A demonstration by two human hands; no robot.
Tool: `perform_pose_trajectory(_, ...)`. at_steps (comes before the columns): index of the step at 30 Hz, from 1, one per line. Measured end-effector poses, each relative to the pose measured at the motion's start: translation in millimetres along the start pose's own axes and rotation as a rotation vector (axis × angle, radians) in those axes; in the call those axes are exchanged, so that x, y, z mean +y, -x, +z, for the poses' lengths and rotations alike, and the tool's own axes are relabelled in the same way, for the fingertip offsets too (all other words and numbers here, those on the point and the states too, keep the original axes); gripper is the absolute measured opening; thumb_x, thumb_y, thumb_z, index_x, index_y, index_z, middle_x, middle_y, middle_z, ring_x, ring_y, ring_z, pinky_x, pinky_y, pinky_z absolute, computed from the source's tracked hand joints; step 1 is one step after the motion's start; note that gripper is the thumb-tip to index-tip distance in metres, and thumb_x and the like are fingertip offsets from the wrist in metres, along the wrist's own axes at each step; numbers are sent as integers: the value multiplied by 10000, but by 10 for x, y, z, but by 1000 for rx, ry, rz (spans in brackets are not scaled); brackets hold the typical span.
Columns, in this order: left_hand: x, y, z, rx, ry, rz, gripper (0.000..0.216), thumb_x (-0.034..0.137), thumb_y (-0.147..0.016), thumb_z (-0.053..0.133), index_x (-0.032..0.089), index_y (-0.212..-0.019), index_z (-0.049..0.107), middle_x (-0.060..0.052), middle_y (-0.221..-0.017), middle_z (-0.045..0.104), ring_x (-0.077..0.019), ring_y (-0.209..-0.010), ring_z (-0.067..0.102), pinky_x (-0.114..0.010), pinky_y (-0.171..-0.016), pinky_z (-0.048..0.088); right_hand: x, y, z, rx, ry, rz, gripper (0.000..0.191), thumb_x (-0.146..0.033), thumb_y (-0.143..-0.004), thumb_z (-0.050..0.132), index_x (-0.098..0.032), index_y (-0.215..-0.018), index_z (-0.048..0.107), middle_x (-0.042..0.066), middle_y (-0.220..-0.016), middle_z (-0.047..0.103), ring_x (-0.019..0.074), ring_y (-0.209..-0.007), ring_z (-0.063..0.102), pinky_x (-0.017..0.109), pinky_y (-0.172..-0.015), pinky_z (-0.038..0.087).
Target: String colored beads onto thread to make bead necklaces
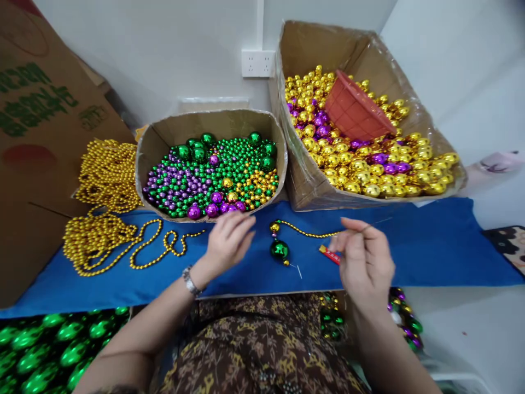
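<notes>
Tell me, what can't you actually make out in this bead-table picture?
All in the head view:
- The left hand is motion-blurred; whether it holds a bead is unclear.
- The red object is half covered by the right hand, which pinches the gold bead strand; its identity is unclear.
- Green print on the cardboard sheet is blurred, unreadable.
- The large green balls are cut off by the bottom-left edge.
- The orange basket hides beads beneath it.

Blue cloth (430, 246) holds small box (164, 137) & big box (311, 189) at back, gold bead piles (98, 241) at left, bead string (307, 234) w/ green ball (279, 250) & red stick (329, 254) in middle.
</notes>
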State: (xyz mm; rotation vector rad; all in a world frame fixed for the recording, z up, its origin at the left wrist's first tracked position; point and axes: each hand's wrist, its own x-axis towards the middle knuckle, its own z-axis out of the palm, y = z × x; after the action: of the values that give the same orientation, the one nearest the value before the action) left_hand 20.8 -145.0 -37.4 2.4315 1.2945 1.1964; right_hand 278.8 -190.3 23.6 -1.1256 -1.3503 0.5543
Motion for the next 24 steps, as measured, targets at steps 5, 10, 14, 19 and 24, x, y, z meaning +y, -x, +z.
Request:
perform_pose_trajectory(5,-301,-300,-198,-39,-195,-100,356,277,-856,612,189,-1201,627,-149,-1250,599,-376,-1311,393,-617,-1107,254,105,72,107,-193,225,-29,254,-316,-994,418,-206,-1063,636,14,-777,666,122,-687,662,258,-672,557)
perform_pose_trajectory(10,-295,-286,-158,-35,-32,-214,277,323,-858,627,187,-1098,657,-136,-1144,644,-325,-1189,519,-545,-1035,395,189,101,168,-311,326,-140,261,-255,-983,426,-197,-1114,644,40,-878,735,132,-708,699,253,-695,584)
perform_pose_trajectory(14,-99,-276,-213,121,695,-546,335,410,-836,657,206,-1099,620,-84,-1073,660,-214,-941,650,-354,-781,562,282,202,248,-444,377,-258,243,-221,-964,455,-194,-1077,668,63,-987,749,168,-863,719,284,-799,583)
perform_pose_trajectory(19,10,-310,-237,176,1315,-808,315,378,-782,734,186,-1022,665,-56,-984,689,-150,-826,682,-218,-676,557,354,319,361,-527,401,-350,245,-202,-963,443,-192,-1040,675,53,-918,759,160,-782,722,271,-733,579)
perform_pose_trajectory(24,36,-300,-232,176,1378,-820,319,332,-759,764,174,-1028,697,-69,-991,703,-146,-821,679,-211,-682,564,387,325,373,-476,434,-365,233,-194,-962,454,-183,-1069,661,58,-947,757,158,-802,720,270,-748,569)
